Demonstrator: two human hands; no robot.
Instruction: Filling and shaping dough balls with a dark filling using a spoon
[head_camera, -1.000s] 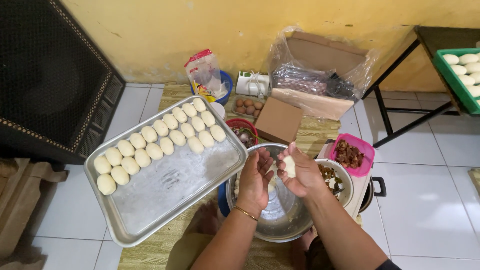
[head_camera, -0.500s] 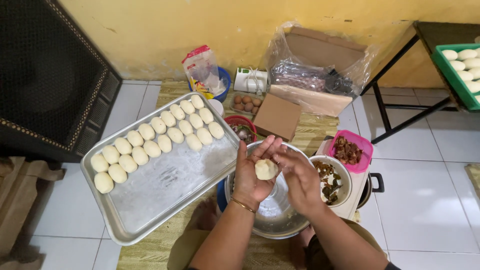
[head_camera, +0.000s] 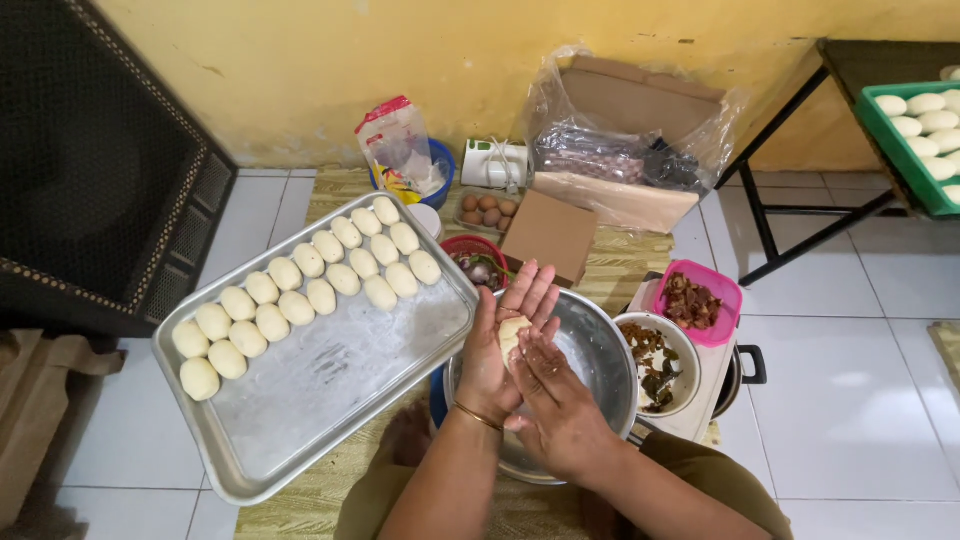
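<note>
Left hand (head_camera: 500, 345) upright, palm open, cradling pale dough ball (head_camera: 513, 332); right hand (head_camera: 555, 400) pressed flat against it, rolling shape. Both above steel bowl (head_camera: 600, 350), catching crumbs. Metal tray (head_camera: 330, 380) just left, rows of finished dough pieces (head_camera: 305, 295) within reach.

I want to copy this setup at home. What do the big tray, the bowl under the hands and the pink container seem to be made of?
Tray: looks like dull, brushed metal, perhaps aluminium, grey with a soft sheen and a rolled rim. Bowl: shinier metal, likely stainless steel, with mirror-like reflections. Pink container: seemingly plastic, going by its bright uniform colour and thin walls.
</note>
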